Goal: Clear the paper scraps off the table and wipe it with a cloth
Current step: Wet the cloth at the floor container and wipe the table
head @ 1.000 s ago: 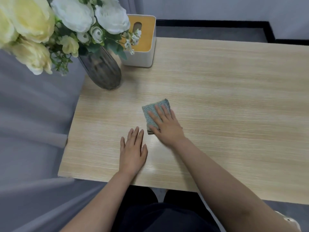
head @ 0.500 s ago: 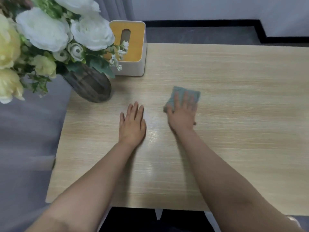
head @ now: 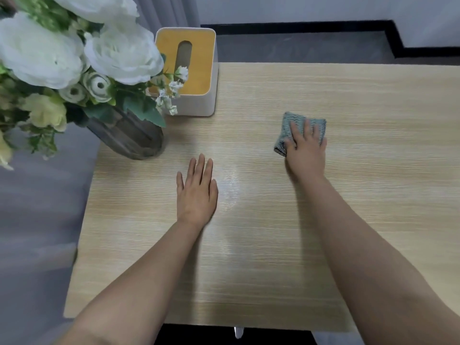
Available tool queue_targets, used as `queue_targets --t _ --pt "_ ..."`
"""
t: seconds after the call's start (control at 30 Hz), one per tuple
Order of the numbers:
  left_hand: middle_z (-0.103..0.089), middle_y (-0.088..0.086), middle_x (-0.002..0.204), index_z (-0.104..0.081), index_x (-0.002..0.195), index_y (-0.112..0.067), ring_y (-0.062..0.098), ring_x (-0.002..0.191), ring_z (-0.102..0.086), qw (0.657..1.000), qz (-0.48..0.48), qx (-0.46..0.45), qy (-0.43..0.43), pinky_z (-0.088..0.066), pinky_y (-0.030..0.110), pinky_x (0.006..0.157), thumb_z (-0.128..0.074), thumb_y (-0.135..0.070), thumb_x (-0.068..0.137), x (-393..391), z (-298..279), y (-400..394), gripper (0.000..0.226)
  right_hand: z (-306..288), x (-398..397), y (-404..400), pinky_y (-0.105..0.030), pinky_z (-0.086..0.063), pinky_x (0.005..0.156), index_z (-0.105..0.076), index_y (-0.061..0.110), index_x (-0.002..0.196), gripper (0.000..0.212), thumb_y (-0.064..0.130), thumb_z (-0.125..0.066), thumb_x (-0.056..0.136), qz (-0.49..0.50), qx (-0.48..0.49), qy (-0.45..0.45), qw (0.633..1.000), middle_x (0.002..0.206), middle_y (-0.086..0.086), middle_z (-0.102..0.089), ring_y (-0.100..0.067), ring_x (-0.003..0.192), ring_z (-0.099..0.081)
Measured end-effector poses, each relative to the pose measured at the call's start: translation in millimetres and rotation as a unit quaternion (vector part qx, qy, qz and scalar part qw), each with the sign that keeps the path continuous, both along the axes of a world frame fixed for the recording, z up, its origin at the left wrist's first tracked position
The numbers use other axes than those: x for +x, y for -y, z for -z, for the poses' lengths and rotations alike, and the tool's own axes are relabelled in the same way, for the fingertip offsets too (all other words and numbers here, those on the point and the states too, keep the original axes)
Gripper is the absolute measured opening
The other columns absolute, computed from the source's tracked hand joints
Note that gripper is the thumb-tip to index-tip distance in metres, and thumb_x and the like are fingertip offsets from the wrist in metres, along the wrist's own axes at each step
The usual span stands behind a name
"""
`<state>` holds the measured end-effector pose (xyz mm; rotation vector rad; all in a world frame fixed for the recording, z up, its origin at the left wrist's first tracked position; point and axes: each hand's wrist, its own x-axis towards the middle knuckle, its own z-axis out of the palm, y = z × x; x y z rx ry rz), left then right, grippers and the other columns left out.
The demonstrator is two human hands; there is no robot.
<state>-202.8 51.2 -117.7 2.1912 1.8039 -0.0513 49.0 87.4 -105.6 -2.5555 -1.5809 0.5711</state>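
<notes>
**Our right hand flat on a cloth, left hand resting on the table**

A small folded grey-green cloth (head: 300,128) lies on the light wooden table (head: 373,170), toward its far middle. The cloth is roughly square, so it has no clear long axis; it sits slightly turned, one corner toward the near left and its far edge running almost level across the view. Our right hand (head: 306,150) lies on top of it with straight fingers (head: 295,130) pressing down, covering its near half. Our left hand (head: 196,192) lies palm down on the bare wood, well apart from the cloth, to its near left, fingers straight and together, holding nothing. Farther left stands a white tissue box (head: 191,73) with a yellow top, and beside it a dark ribbed vase (head: 132,138) of white and pale yellow flowers (head: 74,53) at the table's left edge.
</notes>
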Motion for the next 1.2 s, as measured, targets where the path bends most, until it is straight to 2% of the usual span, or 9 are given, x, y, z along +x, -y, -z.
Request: queue_targets --t 0.1,0.23,0.37,0.53,0.77,0.83,1.0,1.1,1.2 --pt "0.0 -0.005 0.159 -0.008 0.151 -0.022 0.012 0.146 0.006 1.0 -0.004 -0.002 0.002 0.005 0.041 0.116 -0.022 -0.03 0.101 1 0 0 0.052 0 -35 -7 -0.043 0.006 0.117 -0.012 0.028 0.15 0.053 0.04 -0.025 0.1 -0.004 0.008 0.01 1.0 0.159 -0.004 0.002 -0.026 0.145 0.006" --pt "-0.004 -0.004 0.159 -0.011 0.151 -0.021 0.013 0.146 0.002 1.0 0.003 0.003 0.007 0.004 0.041 0.116 -0.009 -0.037 0.096 0 -2 -1 0.057 3 -110 -14 -0.041 0.013 0.114 -0.01 0.034 0.149 0.061 0.058 -0.025 0.095 -0.189 0.022 -0.017 0.982 0.158 0.001 0.005 -0.023 0.145 0.012" --pt "-0.008 -0.004 0.158 -0.016 0.15 -0.021 0.014 0.146 -0.001 1.0 0.006 0.003 0.021 0.002 0.042 0.116 -0.004 -0.041 0.089 1 -2 0 0.066 7 -104 -23 -0.035 0.014 0.114 -0.013 0.036 0.148 0.051 0.049 -0.022 0.099 -0.235 0.034 -0.03 0.971 0.159 0.005 0.001 -0.016 0.145 0.009" --pt "-0.027 0.003 0.154 -0.031 0.146 -0.015 0.02 0.144 -0.017 0.999 -0.011 0.026 0.041 -0.008 0.047 0.115 -0.014 -0.036 0.089 14 -13 -15 0.063 10 -41 -39 -0.036 0.006 0.116 -0.015 0.03 0.149 0.048 0.037 -0.021 0.102 -0.159 0.042 0.001 0.986 0.159 0.002 -0.003 -0.018 0.146 0.002" --pt "-0.004 -0.007 0.159 -0.012 0.151 -0.022 0.013 0.145 0.004 0.999 0.028 0.001 0.032 0.0 0.042 0.116 -0.026 -0.029 0.1 51 -11 -78 0.054 8 25 -68 -0.044 0.006 0.117 -0.007 0.027 0.151 0.052 0.041 -0.015 0.101 0.061 0.012 0.026 0.998 0.159 -0.004 0.005 -0.024 0.145 0.008" --pt "0.0 -0.008 0.159 -0.009 0.151 -0.023 0.012 0.145 0.007 0.999 0.034 0.005 0.012 0.003 0.041 0.116 -0.022 -0.032 0.1 51 -3 -82 0.053 8 4 -77 -0.044 0.007 0.117 -0.009 0.028 0.151 0.054 0.045 -0.019 0.1 0.015 0.022 0.022 0.999 0.159 -0.005 0.004 -0.027 0.145 0.007" --pt "-0.002 -0.01 0.158 -0.009 0.151 -0.024 0.01 0.145 0.007 0.999 0.03 0.031 0.013 0.005 0.04 0.116 -0.003 -0.042 0.091 51 5 -78 0.062 11 -57 -98 -0.041 0.01 0.115 -0.01 0.037 0.148 0.059 0.058 -0.024 0.095 -0.21 0.043 0.003 0.977 0.159 0.002 0.004 -0.021 0.145 0.011" --pt "-0.003 -0.01 0.158 -0.012 0.15 -0.025 0.01 0.145 0.007 0.999 0.029 0.033 0.015 0.004 0.04 0.116 -0.001 -0.043 0.089 51 6 -79 0.065 14 -39 -108 -0.039 0.009 0.116 -0.009 0.036 0.148 0.056 0.055 -0.021 0.097 -0.22 0.046 0.0 0.974 0.159 0.004 0.002 -0.017 0.145 0.008" --pt "-0.003 -0.011 0.158 -0.013 0.15 -0.025 0.009 0.145 0.008 0.999 0.025 0.03 0.018 0.005 0.039 0.116 -0.002 -0.043 0.089 51 5 -79 0.065 15 1 -122 -0.04 0.006 0.117 -0.007 0.033 0.149 0.055 0.051 -0.018 0.098 -0.148 0.042 0.025 0.988 0.159 0.002 0.002 -0.021 0.146 0.005"
